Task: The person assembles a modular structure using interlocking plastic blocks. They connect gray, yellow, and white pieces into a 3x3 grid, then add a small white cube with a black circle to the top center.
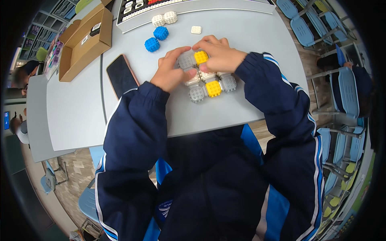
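Observation:
On the table lies an assembly of studded cube blocks, with grey, white and yellow cubes joined together. One yellow cube (214,88) sits at the near side between two grey cubes (196,94). Another yellow cube (201,57) is at the far side beside a grey one. My left hand (171,71) grips the assembly from the left, thumb pressed on its middle. From the right, my right hand (222,56) holds it too, fingers over the far edge and thumb on a white cube. My fingers hide part of the middle row.
Two blue studded cubes (157,38), two white cubes (164,19) and a flat white piece (196,29) lie beyond my hands. A phone (121,75) and an open cardboard box (86,42) are at left; a parts tray (193,14) stands at the back. Blue chairs (348,92) stand right.

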Demonstrator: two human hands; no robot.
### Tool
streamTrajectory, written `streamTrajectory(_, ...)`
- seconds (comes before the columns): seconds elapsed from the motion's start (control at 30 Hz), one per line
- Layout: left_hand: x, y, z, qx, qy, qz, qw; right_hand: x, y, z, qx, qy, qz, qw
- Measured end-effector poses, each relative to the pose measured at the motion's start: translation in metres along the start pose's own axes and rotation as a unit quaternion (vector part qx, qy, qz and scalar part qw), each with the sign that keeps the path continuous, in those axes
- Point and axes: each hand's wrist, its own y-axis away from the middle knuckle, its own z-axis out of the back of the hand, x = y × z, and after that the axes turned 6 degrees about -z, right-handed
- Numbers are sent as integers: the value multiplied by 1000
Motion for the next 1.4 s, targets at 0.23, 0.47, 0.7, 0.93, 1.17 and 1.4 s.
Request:
streamTrajectory(0.23,-16,-5,-14,-25,-64,67,995,18,-3,14,71,110,-82,988)
streamTrajectory(0.47,10,-17,-27,-98,-61,69,991,36,13,-7,-8,172,-89,981)
streamTrajectory(0.7,7,-24,-30,-107,-62,31,992,14,-9,6,28,145,-62,987)
streamTrajectory(0.93,14,9,-22,-85,87,-66,990,-9,-15,48,-46,30,136,989)
streamTrajectory(1.17,15,5,-7,-16,144,-76,986,-59,-73,13,-314,3,177,933)
streamTrajectory(1.4,2,5,-12,-148,130,-119,973,-45,-16,18,-344,-104,280,890)
